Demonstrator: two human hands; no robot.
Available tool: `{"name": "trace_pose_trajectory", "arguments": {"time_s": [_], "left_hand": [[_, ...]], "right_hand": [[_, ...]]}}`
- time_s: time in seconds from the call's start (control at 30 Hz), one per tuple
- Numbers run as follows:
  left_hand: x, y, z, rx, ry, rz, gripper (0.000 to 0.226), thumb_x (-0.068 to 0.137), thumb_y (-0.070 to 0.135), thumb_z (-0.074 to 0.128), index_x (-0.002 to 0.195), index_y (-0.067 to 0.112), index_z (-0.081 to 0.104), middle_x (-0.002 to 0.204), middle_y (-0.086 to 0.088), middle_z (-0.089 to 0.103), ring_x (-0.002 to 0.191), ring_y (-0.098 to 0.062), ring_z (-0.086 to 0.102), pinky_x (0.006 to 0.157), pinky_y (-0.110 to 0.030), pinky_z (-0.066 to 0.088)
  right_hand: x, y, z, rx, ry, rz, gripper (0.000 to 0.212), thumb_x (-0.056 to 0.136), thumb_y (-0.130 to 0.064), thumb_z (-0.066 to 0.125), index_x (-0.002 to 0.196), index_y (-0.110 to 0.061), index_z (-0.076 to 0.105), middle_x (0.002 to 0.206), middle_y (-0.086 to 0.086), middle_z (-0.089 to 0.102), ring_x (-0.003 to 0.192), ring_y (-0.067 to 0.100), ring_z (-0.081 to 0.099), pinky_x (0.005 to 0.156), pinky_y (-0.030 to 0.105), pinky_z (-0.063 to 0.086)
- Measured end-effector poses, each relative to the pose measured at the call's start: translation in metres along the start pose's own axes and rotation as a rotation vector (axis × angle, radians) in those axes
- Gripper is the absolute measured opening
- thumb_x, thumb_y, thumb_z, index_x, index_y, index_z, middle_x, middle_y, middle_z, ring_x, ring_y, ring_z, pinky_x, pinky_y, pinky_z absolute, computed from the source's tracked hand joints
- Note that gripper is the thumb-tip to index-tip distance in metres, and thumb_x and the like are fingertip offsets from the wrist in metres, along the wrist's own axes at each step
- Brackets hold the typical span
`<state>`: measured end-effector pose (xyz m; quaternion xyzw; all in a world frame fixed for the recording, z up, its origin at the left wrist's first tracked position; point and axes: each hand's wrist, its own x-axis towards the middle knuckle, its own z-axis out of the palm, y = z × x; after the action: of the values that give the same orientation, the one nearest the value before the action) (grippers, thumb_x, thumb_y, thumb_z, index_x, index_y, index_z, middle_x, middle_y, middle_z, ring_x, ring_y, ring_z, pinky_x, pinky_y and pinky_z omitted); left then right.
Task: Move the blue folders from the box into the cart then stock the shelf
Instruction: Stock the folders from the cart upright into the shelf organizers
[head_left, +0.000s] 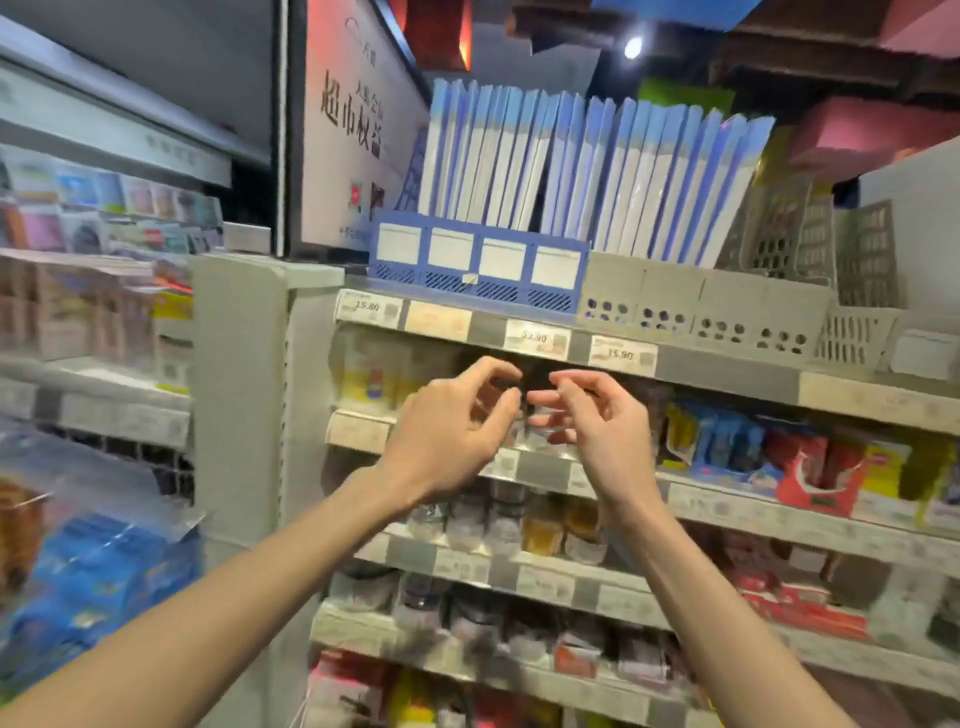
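Head view: grey baskets (701, 312) stand beside shelved blue folders (649, 176).

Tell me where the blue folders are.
In the head view, upper centre, the blue folders stand on the top shelf in the blue rack and the grey rack.

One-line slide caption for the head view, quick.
Blue folders stand in racks on the top shelf; left hand and right hand hover empty, fingers loosely curled, below its price tags.
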<state>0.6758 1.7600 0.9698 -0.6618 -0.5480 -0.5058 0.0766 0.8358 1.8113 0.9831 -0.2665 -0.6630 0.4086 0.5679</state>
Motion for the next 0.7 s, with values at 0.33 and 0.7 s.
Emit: {"name": "trace_pose_trajectory", "arguments": {"time_s": [0.33,0.7], "left_hand": [[-0.256,-0.111,-0.118,0.056,0.112,-0.57,0.032,0.089,0.061,0.047,0.105,0.038,0.062,0.083,0.009,0.074,0.068,-0.011,0.071,0.068,-0.042,0.057],[-0.45,-0.223,-0.274,0.256,0.227,-1.058,0.02,0.097,0.052,0.049,0.108,0.04,0.06,0.086,0.017,0.072,0.071,-0.002,0.066,0.068,-0.032,0.054]], "right_hand": [[-0.165,0.079,0.17,0.067,-0.494,0.361,0.011,0.101,-0.015,0.055,0.106,-0.008,0.062,0.093,0.01,0.076,0.068,0.019,0.069,0.057,0.026,0.05],[-0.303,0.127,0.426,0.078,-0.935,0.537,0.005,0.098,-0.013,0.059,0.098,-0.012,0.064,0.087,0.006,0.075,0.061,0.021,0.067,0.044,0.02,0.043]]}}
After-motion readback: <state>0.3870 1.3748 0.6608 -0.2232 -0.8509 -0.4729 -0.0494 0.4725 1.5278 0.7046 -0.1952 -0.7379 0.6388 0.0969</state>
